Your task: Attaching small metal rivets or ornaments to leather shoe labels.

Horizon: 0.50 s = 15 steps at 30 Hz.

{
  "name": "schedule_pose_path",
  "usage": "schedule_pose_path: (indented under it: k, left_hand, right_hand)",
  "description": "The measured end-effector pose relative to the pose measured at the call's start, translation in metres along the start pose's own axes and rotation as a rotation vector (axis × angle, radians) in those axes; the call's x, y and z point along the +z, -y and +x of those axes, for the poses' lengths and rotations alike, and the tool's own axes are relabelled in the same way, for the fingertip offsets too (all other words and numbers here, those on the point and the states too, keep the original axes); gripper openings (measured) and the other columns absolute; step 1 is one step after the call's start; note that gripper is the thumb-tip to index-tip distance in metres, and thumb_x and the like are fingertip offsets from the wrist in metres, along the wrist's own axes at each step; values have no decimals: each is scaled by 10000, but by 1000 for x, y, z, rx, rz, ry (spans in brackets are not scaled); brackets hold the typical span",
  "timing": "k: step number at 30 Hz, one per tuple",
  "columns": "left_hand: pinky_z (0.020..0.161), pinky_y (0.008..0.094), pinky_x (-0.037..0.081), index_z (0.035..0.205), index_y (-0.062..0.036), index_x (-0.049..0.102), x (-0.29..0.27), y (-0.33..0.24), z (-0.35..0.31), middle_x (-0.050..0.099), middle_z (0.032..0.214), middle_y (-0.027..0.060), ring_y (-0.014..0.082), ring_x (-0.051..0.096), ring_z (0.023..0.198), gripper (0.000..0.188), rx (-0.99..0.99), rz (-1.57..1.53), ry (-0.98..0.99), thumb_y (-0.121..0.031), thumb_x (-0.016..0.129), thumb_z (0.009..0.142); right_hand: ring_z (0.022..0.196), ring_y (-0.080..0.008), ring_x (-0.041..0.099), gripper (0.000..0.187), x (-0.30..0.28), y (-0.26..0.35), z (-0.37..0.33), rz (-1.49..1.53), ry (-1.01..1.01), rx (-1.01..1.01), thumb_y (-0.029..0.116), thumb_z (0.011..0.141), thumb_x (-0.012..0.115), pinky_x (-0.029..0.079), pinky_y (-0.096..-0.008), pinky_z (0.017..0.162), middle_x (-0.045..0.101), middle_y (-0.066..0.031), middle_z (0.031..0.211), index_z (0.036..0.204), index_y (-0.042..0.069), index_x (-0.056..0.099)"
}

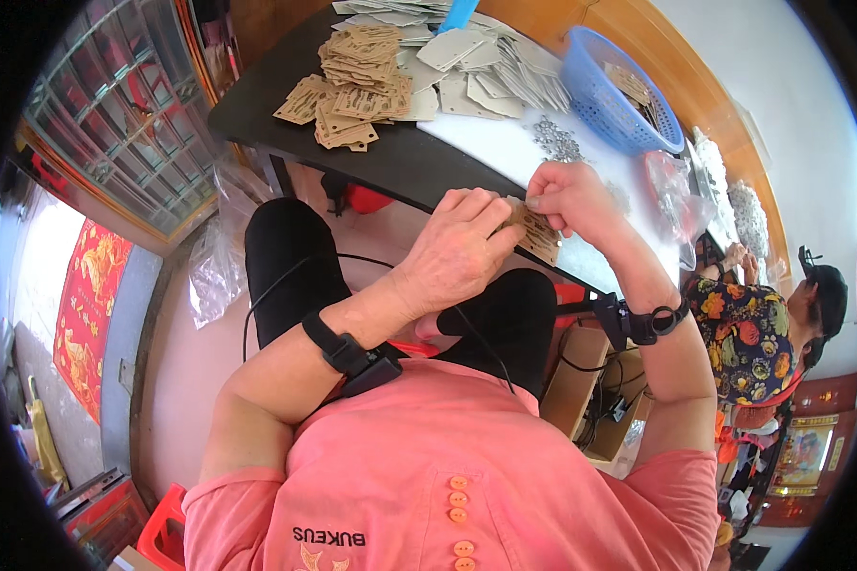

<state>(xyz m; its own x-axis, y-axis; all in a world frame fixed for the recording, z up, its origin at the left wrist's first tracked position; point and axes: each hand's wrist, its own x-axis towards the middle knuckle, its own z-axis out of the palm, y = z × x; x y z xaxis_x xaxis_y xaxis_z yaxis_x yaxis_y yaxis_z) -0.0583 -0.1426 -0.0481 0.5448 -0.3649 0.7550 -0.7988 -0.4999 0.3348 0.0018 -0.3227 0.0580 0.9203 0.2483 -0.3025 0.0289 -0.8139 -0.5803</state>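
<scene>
Just over the near edge of the table (409, 164), the seated person's left hand (459, 240) pinches a brown card (541, 238) between thumb and fingers, hiding its left end. I see a printed face turned up; the visible part slants along the table's edge, its uncovered end pointing right and toward the person, but I can't be sure of the full long axis. The right hand's (573, 198) grip is pressed together at the card's upper edge; whether on the card or some small piece, I can't tell. Further onto the table lie small metal pieces (555, 140). Toward the table's left rises a stack of brown cards (367, 81); pale cards (481, 67) spread across its back, and a blue basket (588, 93) stands at its far right.
</scene>
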Motion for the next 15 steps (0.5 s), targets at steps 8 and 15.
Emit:
schedule_pose_path:
  k: [8, 15]
  left_hand:
    - [893, 395, 422, 1059, -81, 622, -1, 2, -1, 550, 1074, 78, 264, 538, 1016, 323, 12, -17, -6, -101, 671, 741]
    - [883, 401, 430, 1042, -79, 621, 3, 4, -1, 547, 1050, 80, 268, 546, 1013, 297, 20, -7, 1, -106, 661, 749]
  right_hand:
    - [459, -86, 490, 60, 0, -2, 3, 138, 51, 27, 72, 801, 654, 376, -250, 416, 537, -9, 546, 780, 19, 634]
    - [447, -65, 476, 43, -3, -2, 6, 192, 108, 8, 63, 805, 653, 373, -243, 391, 527, 5, 541, 785, 29, 637]
